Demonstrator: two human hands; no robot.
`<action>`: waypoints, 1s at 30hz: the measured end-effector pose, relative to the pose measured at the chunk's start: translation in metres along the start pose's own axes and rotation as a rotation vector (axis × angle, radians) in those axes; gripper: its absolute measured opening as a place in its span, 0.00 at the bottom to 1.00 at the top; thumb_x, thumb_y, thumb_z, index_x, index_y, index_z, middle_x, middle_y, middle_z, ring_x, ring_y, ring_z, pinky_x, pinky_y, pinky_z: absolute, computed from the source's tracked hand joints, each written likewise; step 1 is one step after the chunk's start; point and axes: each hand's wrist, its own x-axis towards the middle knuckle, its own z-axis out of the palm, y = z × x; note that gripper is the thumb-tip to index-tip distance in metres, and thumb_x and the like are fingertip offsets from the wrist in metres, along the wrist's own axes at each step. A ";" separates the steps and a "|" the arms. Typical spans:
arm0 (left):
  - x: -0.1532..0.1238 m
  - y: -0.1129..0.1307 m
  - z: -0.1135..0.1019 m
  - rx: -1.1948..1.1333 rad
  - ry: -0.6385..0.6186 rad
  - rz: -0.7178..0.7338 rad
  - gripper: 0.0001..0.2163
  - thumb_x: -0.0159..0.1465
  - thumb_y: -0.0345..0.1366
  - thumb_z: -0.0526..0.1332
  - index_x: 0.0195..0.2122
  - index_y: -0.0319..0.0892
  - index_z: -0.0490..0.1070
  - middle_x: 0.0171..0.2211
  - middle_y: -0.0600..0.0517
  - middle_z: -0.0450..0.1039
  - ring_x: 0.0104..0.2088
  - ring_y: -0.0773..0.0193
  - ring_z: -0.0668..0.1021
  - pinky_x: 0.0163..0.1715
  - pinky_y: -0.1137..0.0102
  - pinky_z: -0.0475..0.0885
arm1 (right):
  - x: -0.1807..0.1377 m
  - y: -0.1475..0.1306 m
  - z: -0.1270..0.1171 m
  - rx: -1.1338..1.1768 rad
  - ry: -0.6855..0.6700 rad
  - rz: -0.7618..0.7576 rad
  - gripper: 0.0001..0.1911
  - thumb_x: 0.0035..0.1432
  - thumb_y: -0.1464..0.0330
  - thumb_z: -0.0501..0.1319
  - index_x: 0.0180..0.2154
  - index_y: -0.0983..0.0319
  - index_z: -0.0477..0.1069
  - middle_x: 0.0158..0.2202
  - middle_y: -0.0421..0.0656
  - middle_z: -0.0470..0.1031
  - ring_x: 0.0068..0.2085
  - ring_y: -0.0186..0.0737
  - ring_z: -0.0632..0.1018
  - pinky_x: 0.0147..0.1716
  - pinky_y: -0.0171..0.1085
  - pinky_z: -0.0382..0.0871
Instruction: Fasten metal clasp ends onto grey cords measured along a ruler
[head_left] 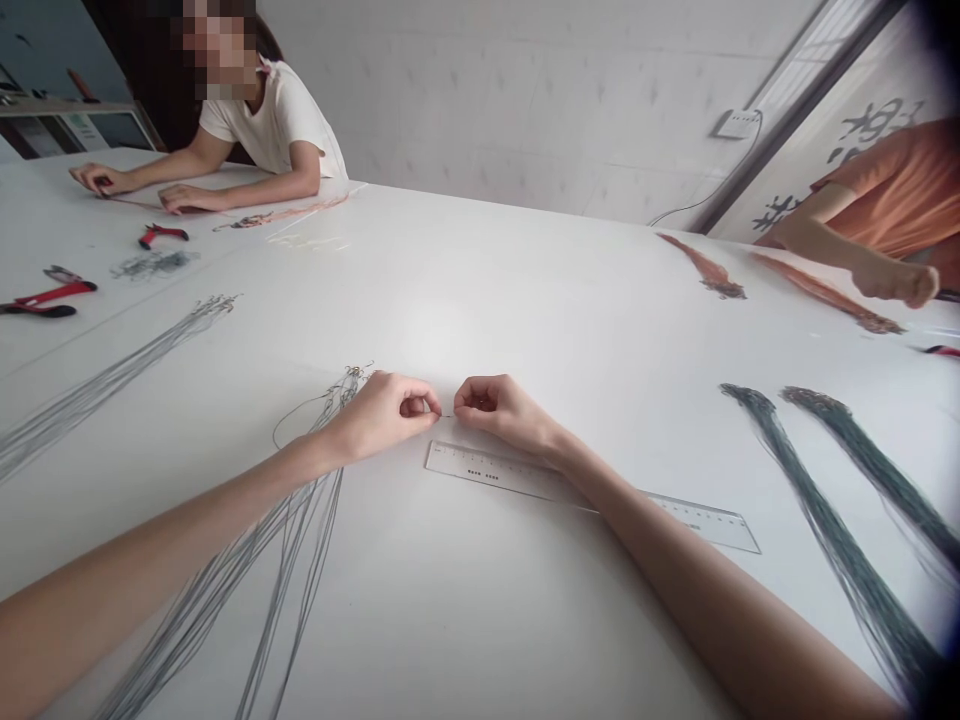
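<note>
Left hand (382, 415), right hand (491, 410) pinch thin wire (447, 416) (ruler (592, 496) just below).

Grey wire strands (292, 560) lie on the white surface (480, 300) (green-black wire bundles (825, 530) further right), near red-and-black pliers (56, 295) and a clear ruler (510, 475) with black markings.

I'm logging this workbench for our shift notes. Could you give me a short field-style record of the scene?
Left hand: pinches a thin strand
Right hand: pinches the same thin strand
Near hands: clear plastic ruler; grey strand bundle under left forearm
Surface: white table
Farther off: red-handled pliers; dark strand bundles
Co-workers: one in white T-shirt; one in orange shirt
</note>
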 end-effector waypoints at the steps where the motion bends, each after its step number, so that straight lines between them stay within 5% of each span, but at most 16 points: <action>1: -0.002 -0.001 0.000 0.016 -0.007 0.018 0.04 0.53 0.30 0.58 0.25 0.39 0.73 0.16 0.58 0.62 0.19 0.74 0.63 0.21 0.78 0.58 | 0.000 -0.001 0.001 -0.006 -0.002 0.008 0.03 0.47 0.73 0.54 0.26 0.66 0.66 0.24 0.37 0.63 0.25 0.28 0.62 0.24 0.30 0.54; 11: -0.010 -0.017 -0.004 0.020 -0.102 0.188 0.06 0.57 0.31 0.56 0.29 0.39 0.72 0.15 0.60 0.52 0.18 0.75 0.56 0.20 0.78 0.54 | -0.004 -0.006 0.011 -0.214 -0.014 0.011 0.03 0.45 0.74 0.55 0.23 0.65 0.66 0.20 0.35 0.60 0.23 0.27 0.59 0.22 0.30 0.53; 19: -0.009 -0.019 -0.007 0.059 -0.164 0.316 0.07 0.58 0.29 0.56 0.30 0.38 0.74 0.20 0.56 0.67 0.19 0.74 0.60 0.20 0.77 0.57 | -0.004 -0.003 0.012 -0.286 -0.037 -0.012 0.02 0.45 0.74 0.55 0.22 0.64 0.65 0.20 0.36 0.62 0.23 0.28 0.60 0.22 0.30 0.54; 30: -0.009 -0.027 -0.006 0.121 -0.182 0.434 0.08 0.60 0.27 0.57 0.34 0.38 0.76 0.23 0.56 0.70 0.22 0.75 0.66 0.33 0.76 0.67 | -0.004 -0.005 0.012 -0.342 -0.048 -0.010 0.03 0.45 0.73 0.55 0.22 0.64 0.65 0.21 0.36 0.63 0.23 0.29 0.61 0.23 0.30 0.55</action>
